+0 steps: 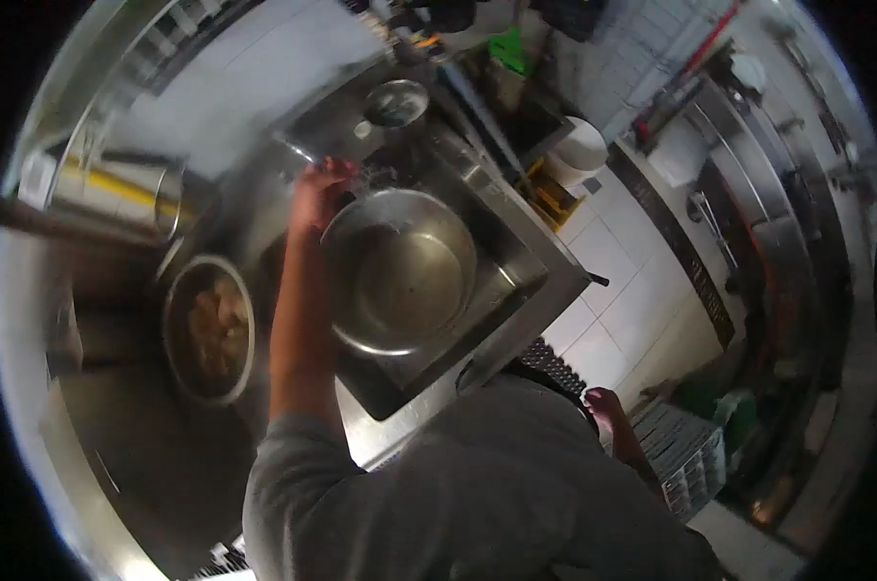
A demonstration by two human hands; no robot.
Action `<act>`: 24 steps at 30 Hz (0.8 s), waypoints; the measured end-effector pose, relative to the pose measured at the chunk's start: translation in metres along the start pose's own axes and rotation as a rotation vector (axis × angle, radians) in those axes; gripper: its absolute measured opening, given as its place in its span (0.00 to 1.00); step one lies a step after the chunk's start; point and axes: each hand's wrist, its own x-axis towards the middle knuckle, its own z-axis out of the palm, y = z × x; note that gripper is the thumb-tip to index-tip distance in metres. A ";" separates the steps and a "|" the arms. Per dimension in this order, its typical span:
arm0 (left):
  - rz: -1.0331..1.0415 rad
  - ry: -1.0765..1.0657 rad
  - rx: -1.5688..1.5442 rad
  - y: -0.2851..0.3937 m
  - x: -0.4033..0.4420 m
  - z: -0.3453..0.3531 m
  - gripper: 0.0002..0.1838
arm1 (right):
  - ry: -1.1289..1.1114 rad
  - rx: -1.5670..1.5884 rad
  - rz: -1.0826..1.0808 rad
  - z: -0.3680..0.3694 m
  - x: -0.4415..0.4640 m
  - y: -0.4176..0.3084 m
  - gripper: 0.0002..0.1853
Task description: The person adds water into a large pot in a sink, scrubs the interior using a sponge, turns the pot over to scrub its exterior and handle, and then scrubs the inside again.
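Note:
My left hand (324,184) reaches across the sink to the metal tap (301,150) at its back edge, fingers closed around the fitting. Just below that hand, a large round steel pot (400,281) sits in the sink basin (506,276), with shallow, cloudy liquid inside. To the left of my forearm stands a steel bowl (170,339) holding several pale brown pieces of food I cannot identify. Down at my right side hangs my right hand (606,409), away from the sink. Its fingers are too small and dark to make out.
A small metal bowl (397,103) rests behind the sink. Beyond the counter's right edge, a white bucket (576,152) sits above a yellow crate (555,201). A grey plastic crate (685,455) stands on the tiled floor (608,281) beside my right arm. Metal kitchen equipment (772,203) lines the far right.

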 end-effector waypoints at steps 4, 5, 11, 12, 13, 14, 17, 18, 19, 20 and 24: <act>0.090 0.081 -0.011 0.007 -0.051 -0.030 0.06 | 0.021 -1.024 -1.129 -0.002 0.027 -0.100 0.12; 0.100 0.160 -0.067 0.007 -0.056 -0.029 0.04 | -0.127 -0.645 -0.761 0.018 0.018 -0.138 0.13; -0.055 0.361 -0.020 -0.044 -0.037 -0.037 0.11 | -0.281 -0.256 -0.624 0.124 -0.002 -0.321 0.14; -0.038 0.372 -0.034 -0.058 -0.027 -0.041 0.11 | -0.317 -0.305 -0.677 0.138 -0.011 -0.341 0.13; 0.048 0.379 -0.068 -0.078 -0.015 -0.046 0.14 | -0.350 -0.357 -0.721 0.150 -0.018 -0.355 0.13; 0.141 0.384 -0.102 -0.098 0.000 -0.051 0.18 | -0.399 -0.425 -0.780 0.156 -0.017 -0.360 0.14; 0.251 0.344 0.297 -0.158 0.058 -0.097 0.16 | -0.556 -0.651 -0.587 0.165 -0.043 -0.398 0.14; 0.262 0.355 0.543 -0.160 0.078 -0.101 0.15 | -0.535 -0.708 -0.816 0.164 -0.040 -0.398 0.14; 0.276 0.376 0.788 -0.162 0.097 -0.103 0.14 | -0.521 -0.769 -1.048 0.161 -0.034 -0.403 0.15; 0.553 0.427 0.829 -0.162 0.105 -0.101 0.12 | -0.530 -0.818 -1.054 0.162 -0.027 -0.422 0.15; 0.473 0.380 -0.246 -0.174 0.150 -0.103 0.10 | -0.570 -0.725 -0.975 0.173 0.018 -0.516 0.14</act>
